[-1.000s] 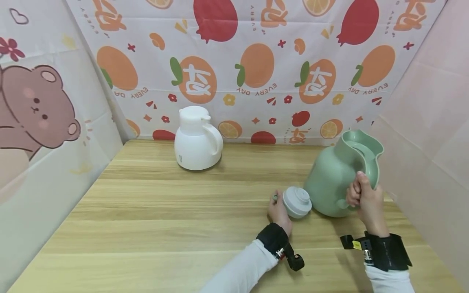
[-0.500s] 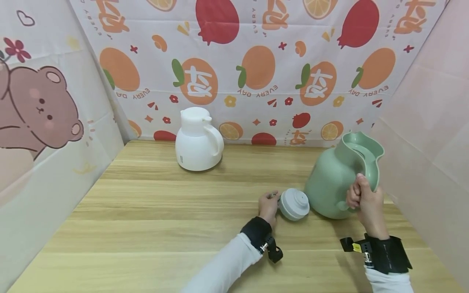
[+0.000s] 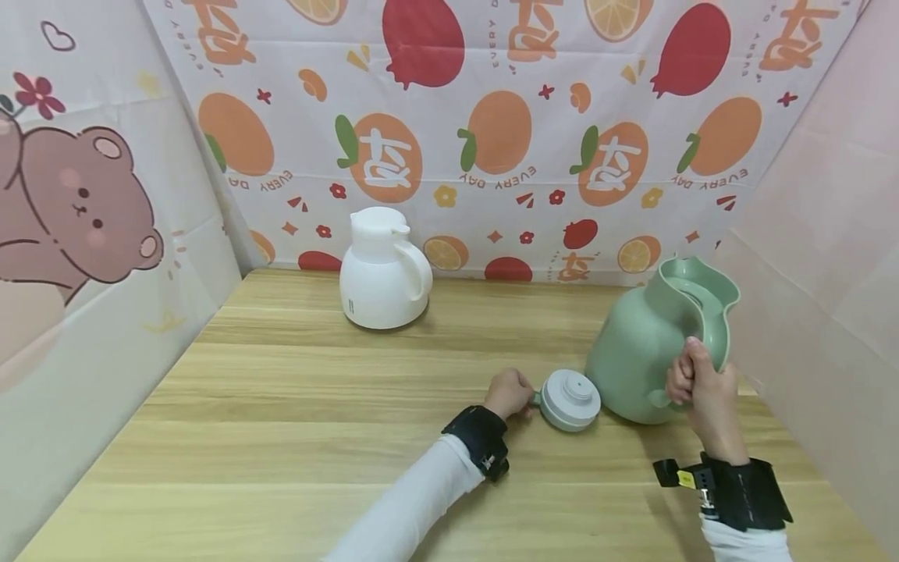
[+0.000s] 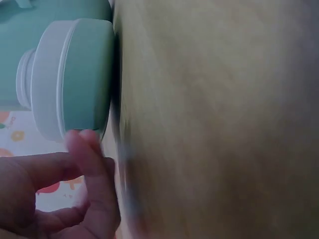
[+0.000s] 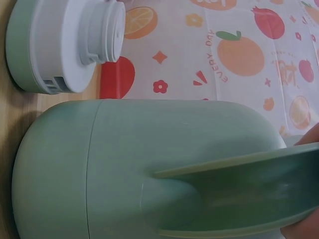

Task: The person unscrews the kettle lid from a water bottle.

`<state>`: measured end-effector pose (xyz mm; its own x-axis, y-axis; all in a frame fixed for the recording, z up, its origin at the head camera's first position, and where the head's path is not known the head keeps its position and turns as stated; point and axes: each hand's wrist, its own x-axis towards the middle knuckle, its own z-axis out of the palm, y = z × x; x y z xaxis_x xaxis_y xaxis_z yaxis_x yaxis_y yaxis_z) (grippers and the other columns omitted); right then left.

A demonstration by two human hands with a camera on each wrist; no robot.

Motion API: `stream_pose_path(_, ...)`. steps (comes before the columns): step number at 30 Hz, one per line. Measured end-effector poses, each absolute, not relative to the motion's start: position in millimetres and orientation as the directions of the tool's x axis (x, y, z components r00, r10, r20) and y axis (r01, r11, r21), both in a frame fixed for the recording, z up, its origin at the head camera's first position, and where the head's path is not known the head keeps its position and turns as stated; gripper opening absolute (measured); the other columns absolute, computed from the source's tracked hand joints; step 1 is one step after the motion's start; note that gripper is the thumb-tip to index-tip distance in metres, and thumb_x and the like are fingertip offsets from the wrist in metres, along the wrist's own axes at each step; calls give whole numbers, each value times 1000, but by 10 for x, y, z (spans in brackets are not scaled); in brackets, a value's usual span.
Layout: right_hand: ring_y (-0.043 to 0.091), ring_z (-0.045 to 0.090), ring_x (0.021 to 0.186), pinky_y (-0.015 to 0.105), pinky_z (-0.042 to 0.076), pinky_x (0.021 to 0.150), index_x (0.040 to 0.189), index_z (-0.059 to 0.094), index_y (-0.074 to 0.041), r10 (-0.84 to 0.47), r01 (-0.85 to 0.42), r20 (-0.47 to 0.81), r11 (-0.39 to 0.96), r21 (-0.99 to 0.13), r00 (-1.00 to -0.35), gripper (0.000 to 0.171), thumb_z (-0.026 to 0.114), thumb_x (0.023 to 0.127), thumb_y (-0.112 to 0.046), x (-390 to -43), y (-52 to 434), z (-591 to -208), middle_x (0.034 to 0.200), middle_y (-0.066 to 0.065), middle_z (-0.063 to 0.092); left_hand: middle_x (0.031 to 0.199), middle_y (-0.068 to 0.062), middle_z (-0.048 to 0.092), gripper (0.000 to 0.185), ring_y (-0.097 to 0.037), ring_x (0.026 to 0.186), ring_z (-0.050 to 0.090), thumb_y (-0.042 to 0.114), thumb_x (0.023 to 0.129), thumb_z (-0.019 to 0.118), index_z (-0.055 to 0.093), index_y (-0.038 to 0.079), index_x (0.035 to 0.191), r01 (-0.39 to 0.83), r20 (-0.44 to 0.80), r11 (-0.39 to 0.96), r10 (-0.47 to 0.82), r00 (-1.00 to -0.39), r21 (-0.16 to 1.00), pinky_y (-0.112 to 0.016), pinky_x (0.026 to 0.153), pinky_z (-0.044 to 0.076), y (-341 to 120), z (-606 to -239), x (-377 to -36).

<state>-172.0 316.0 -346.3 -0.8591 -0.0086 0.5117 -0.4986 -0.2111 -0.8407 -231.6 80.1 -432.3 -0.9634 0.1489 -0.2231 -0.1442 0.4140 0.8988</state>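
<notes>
Green jug (image 3: 642,351) is being held upright on the wooden table (image 3: 295,421) near its right edge, its handle (image 3: 712,328) being gripped by the right hand (image 3: 698,386) with fingers curled around it. Just to the left of the jug, touching or nearly so, a lid (image 3: 569,400) is lying on the table, grey top up. The lid's near side is being touched by the fingertips of the left hand (image 3: 507,393), whose fingers are curled loosely. Well apart, a white jug (image 3: 382,269) is standing by the patterned backdrop (image 3: 492,133).
</notes>
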Motion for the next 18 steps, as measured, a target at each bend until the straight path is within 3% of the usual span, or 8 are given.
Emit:
stream_pose_path(6,15,25,35,31,14,36,65,36,-7,-12,-481,498,-238,-844,-867,35,34,100,-10,-1700,3167,-3456,49,3,28,52,-8,57,19,-12,42,57,-6,84,55,63,-4,67,-62,-177,519,175,-969,852,-16,39,37,816,-4326,-2295)
stream_pose_path(11,14,36,38,26,30,36,69,43,-5,107,-436,423,-187,-880,-900,31,42,98,-14,-1663,3152,-3459,52,3,36,52,-9,57,19,-15,45,60,-9,83,55,63,-4,65,-45,-151,519,164,-975,854,-16,40,38,812,-4308,-2272)
stream_pose_path(15,15,50,45,22,46,50,74,48,-1,283,-380,354,-41,-924,-891,27,54,94,-19,-1623,3137,-3439,56,4,47,54,-6,55,17,-14,45,59,-10,81,55,62,-3,67,-44,-144,534,148,-978,844,-17,41,39,812,-4303,-2267)
stream_pose_path(18,13,58,52,20,48,64,80,52,1,384,-367,363,65,-928,-849,25,59,91,-21,-1598,3133,-3408,61,6,53,55,-6,55,17,-14,45,59,-9,81,57,59,0,66,-34,-135,552,145,-980,833,-17,41,40,816,-4310,-2269)
